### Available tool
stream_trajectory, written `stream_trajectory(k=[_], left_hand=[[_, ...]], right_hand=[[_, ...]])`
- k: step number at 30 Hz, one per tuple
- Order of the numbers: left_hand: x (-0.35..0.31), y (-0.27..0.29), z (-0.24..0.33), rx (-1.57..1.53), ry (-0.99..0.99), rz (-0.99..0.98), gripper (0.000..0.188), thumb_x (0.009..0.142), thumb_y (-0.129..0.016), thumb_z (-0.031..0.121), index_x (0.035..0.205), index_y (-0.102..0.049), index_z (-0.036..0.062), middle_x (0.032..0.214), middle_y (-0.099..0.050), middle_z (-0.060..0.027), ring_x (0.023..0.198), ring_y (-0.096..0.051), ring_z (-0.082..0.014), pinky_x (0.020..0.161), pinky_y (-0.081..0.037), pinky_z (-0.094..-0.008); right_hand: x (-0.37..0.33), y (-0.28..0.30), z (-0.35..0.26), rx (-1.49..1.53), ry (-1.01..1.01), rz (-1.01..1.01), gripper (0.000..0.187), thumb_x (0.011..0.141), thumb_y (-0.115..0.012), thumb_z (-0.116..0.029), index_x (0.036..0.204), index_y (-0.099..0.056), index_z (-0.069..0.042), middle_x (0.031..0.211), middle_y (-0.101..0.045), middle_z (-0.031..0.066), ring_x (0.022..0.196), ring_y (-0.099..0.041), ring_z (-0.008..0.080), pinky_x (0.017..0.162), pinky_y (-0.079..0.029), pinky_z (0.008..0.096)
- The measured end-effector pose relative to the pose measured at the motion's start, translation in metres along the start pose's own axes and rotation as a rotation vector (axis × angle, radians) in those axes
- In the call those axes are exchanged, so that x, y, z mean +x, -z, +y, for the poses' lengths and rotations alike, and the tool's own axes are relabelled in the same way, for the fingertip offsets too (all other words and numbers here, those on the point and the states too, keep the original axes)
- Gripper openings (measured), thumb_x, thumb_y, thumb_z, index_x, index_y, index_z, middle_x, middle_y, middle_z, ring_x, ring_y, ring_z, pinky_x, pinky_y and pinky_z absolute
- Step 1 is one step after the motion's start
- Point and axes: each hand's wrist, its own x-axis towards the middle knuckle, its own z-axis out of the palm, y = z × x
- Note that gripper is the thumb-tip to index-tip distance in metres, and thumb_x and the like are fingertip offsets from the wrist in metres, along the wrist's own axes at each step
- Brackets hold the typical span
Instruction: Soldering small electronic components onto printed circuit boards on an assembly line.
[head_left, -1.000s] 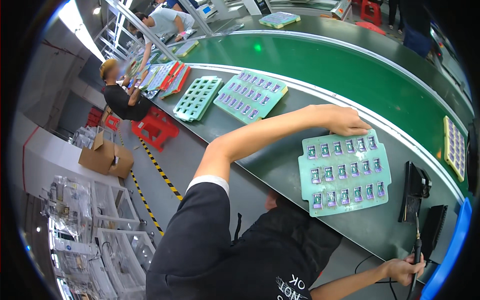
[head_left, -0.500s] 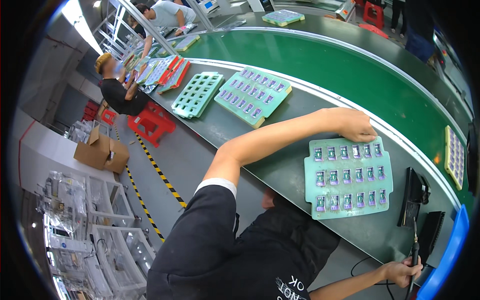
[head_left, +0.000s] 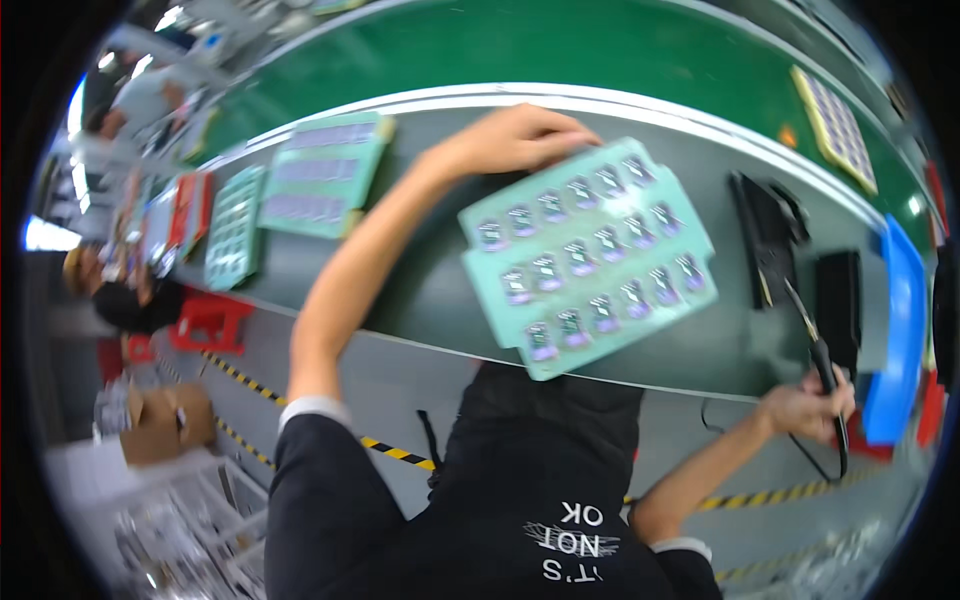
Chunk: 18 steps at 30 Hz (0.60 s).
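A pale green tray (head_left: 592, 315) with rows of small circuit boards in purple-edged slots lies at an angle on the dark workbench. My left hand (head_left: 525, 138) reaches over from the left and is closed on the tray's far edge; its fingertips are partly hidden. At the bench's near right edge my right hand (head_left: 808, 405) is wrapped round the black handle of a soldering iron (head_left: 821, 362). The iron's thin metal tip points away from me, and its cable loops below the hand.
Right of the tray stand a black holder (head_left: 765, 240), a black box (head_left: 838, 300) and a blue bin (head_left: 893, 340). Two more green trays (head_left: 325, 172) (head_left: 234, 228) sit at left. Beyond the bench runs a green conveyor (head_left: 560, 45) carrying a yellowish tray (head_left: 835, 130). A person (head_left: 125, 300) sits far left.
The tray has turned counterclockwise under my left hand. My right hand still holds the soldering iron. The whole view has swung round, shifting the bench in the picture.
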Motion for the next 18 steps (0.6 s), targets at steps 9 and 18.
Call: stream_trajectory(k=[9, 18], left_hand=[[-0.008, -0.021, -0.023, -0.032, -0.144, 0.161, 0.027, 0.087, -0.052, 0.025, 0.102, -0.066, 0.0078, 0.083, -0.067, -0.0102, 0.066, -0.061, -0.0169, 0.058, -0.044, -0.0244], [-0.012, -0.025, -0.037, 0.010, -0.234, 0.249, 0.024, 0.085, -0.054, 0.025, 0.096, -0.068, 0.0094, 0.080, -0.067, -0.0096, 0.065, -0.062, -0.0201, 0.057, -0.045, -0.0260]], right_hand=[[0.001, 0.001, 0.003, -0.029, -0.020, -0.050, 0.034, 0.085, -0.045, -0.025, 0.060, -0.047, -0.002, 0.043, -0.029, -0.0004, 0.038, -0.026, 0.0094, 0.040, -0.023, 0.0212], [-0.002, 0.003, 0.005, -0.005, -0.016, -0.149, 0.034, 0.088, -0.042, -0.026, 0.062, -0.046, -0.004, 0.044, -0.023, -0.0015, 0.038, -0.023, 0.0090, 0.040, -0.023, 0.0218]])
